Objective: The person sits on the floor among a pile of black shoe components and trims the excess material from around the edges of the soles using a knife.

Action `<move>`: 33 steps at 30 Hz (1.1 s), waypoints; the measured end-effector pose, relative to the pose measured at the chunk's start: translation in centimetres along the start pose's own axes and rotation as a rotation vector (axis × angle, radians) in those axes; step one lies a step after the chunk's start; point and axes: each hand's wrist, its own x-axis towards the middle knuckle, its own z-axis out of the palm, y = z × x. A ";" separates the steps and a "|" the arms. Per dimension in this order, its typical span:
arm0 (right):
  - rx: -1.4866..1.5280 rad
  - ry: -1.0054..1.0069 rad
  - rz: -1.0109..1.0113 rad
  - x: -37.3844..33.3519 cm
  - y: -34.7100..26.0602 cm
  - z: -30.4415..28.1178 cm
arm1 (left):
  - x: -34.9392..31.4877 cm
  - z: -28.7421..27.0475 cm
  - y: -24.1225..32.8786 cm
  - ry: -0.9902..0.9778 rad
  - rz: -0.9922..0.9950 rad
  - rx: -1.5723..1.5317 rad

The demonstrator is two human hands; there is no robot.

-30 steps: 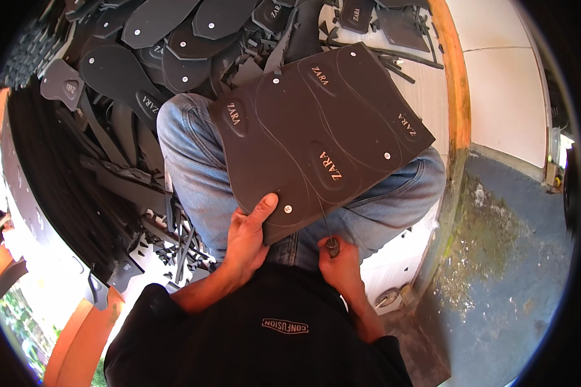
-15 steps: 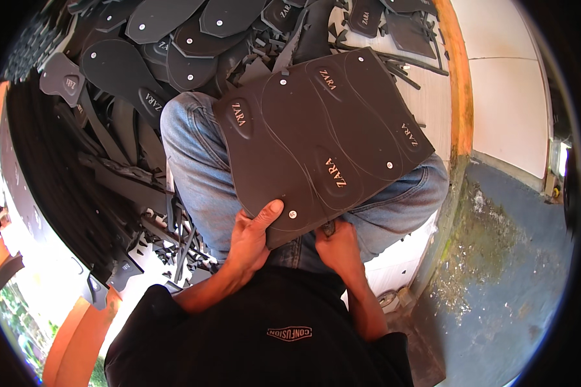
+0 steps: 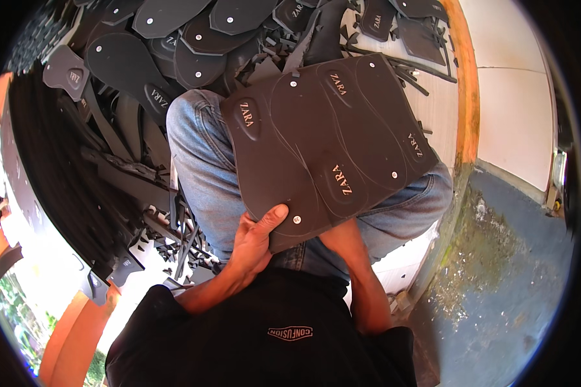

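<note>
Resting across the person's jeans-clad lap [image 3: 200, 168], a dark brown sheet [image 3: 323, 148] marked with sole outlines lies tilted. The left hand [image 3: 255, 242] has its grip clamped on the sheet's near edge, thumb on top. The right hand is hidden under the sheet, so its grip cannot be told; only the forearm [image 3: 361, 271] shows. Cut dark soles [image 3: 174, 45] are piled on the floor beyond the knees.

Sunlit workshop corner with a worn floor

From my feed, a blue-grey concrete floor [image 3: 510, 284], stained and patchy, fills 4 o'clock; an orange wooden edge [image 3: 466, 97] runs up at 2 o'clock beside a white wall [image 3: 510, 84], and hard daylight washes out the pale ground [image 3: 26, 258] at 8 o'clock.
</note>
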 end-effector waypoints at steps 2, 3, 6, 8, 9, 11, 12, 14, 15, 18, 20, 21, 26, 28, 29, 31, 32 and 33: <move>-0.011 -0.031 -0.024 0.5 0.0 -0.4 | 0.0 -0.2 0.0 -0.008 -0.006 -0.001; -0.017 -0.048 -0.037 0.7 0.0 -0.5 | 0.0 -0.2 0.0 -0.012 -0.008 -0.002; -0.096 0.021 -0.146 1.1 0.8 -0.1 | -0.1 0.0 0.2 -0.001 -0.016 -0.006; -0.108 0.073 -0.246 1.5 1.6 0.0 | -0.1 -0.3 0.1 -0.012 -0.030 -0.015; -0.110 0.079 -0.259 1.8 1.8 -0.1 | -0.1 -0.5 0.1 -0.018 -0.037 -0.019; -0.117 0.091 -0.274 2.7 2.0 -0.1 | -0.2 -0.4 0.1 -0.018 -0.031 -0.023; -0.117 0.094 -0.275 3.1 1.9 0.0 | -0.2 -0.4 0.2 -0.018 -0.028 -0.025; -0.114 0.106 -0.278 4.0 2.0 0.2 | -0.2 -0.4 0.3 -0.017 -0.036 -0.025; -0.109 0.109 -0.274 4.2 2.0 0.4 | -0.2 -0.4 0.3 -0.017 -0.041 -0.024; -0.100 0.126 -0.265 5.1 2.0 1.2 | -0.3 0.1 0.5 -0.004 -0.057 -0.028; -0.088 0.136 -0.261 5.6 2.0 1.8 | -0.3 0.0 0.5 -0.013 -0.068 -0.019; -0.084 0.140 -0.259 5.8 1.9 2.0 | -0.2 -0.1 0.5 -0.018 -0.074 -0.014; -0.060 0.160 -0.250 6.9 1.6 3.1 | -0.2 -0.3 0.4 -0.033 -0.073 -0.008; -0.047 0.168 -0.248 7.0 1.5 3.6 | -0.3 0.4 0.4 -0.020 -0.056 -0.015; -0.044 0.171 -0.245 7.0 1.4 3.6 | -0.3 0.7 0.4 -0.016 -0.055 -0.022; -0.036 0.177 -0.241 7.0 1.3 3.9 | -0.2 1.0 0.3 -0.019 -0.055 -0.024; -0.034 0.178 -0.238 7.1 1.2 4.0 | -0.2 1.0 0.2 -0.027 -0.056 -0.021; -0.026 0.179 -0.239 7.3 1.1 4.0 | -0.1 1.1 0.1 -0.035 -0.057 -0.017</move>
